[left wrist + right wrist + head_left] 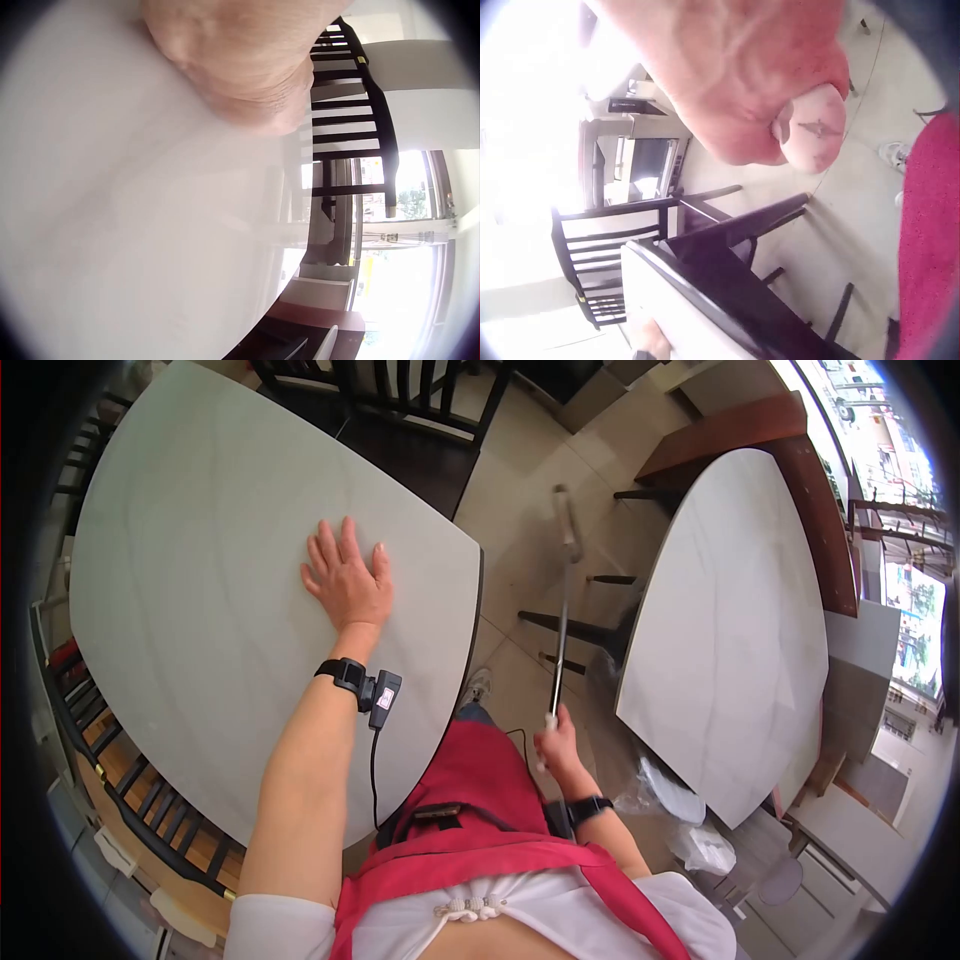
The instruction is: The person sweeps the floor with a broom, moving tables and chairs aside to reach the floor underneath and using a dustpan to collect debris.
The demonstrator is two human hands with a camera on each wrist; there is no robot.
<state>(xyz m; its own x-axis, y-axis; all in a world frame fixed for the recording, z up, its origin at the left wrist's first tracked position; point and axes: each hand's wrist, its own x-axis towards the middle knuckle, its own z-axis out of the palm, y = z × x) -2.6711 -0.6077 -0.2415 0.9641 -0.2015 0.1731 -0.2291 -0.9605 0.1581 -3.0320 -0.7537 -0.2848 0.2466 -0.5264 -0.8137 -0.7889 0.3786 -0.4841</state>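
My left hand (352, 588) rests palm down, fingers spread, on the pale marbled table (210, 490). In the left wrist view the heel of that hand (240, 60) touches the glossy tabletop. With my right hand (562, 745) I grip the handle of a long mop (562, 630), which slants away over the floor. Its narrow, pale head (567, 525) looks blurred, on the floor between the two tables. From the right wrist, the white rounded end of the handle (819, 129) pokes out of the curled hand (742, 82).
A second pale table (740, 620) stands on the right, with dark legs (570, 628) reaching toward the mop. Dark slatted chairs (415, 440) border the left table. Clear plastic wrapping (660, 795) lies by the right table. My shoe (479, 685) is on the tiled floor (510, 480).
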